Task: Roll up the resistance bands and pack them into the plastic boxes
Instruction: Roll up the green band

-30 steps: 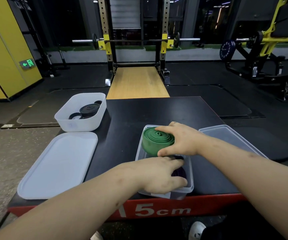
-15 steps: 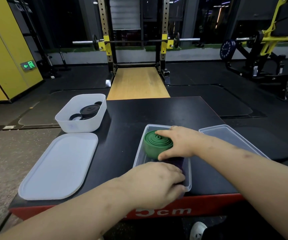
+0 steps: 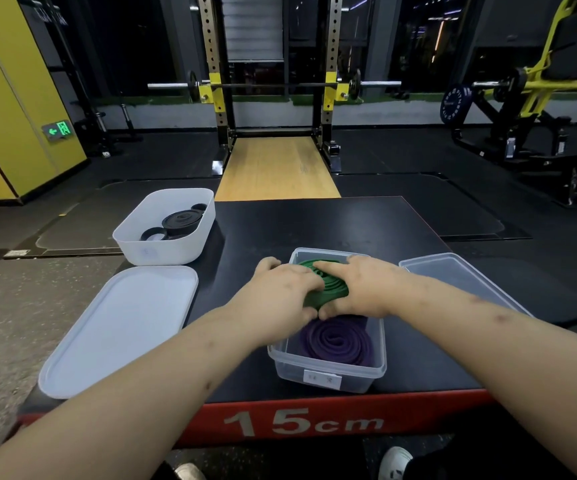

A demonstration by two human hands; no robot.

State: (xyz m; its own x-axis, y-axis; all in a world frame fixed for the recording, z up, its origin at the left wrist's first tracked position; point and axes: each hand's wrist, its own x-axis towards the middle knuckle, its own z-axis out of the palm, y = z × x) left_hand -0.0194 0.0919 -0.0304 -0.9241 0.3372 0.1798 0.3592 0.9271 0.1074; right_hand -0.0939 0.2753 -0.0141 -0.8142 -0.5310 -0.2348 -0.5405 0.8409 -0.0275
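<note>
Both hands gripping the green roll over the clear box

My left hand (image 3: 280,289) and right hand (image 3: 360,289) curl round the rolled green band (image 3: 332,289), which sits tilted over the far half of the clear plastic box (image 3: 287,367); the rolled purple band (image 3: 335,341) lies flat in the near half; the clear lid (image 3: 453,271) rests just to the right.

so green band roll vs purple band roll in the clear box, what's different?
Green rolled resistance band: far end of the clear plastic box; purple rolled resistance band: near end. Left hand and right hand grip the green one, tilted, partly above the rim; the purple one lies flat, untouched. Both are coiled, in the same box.
</note>
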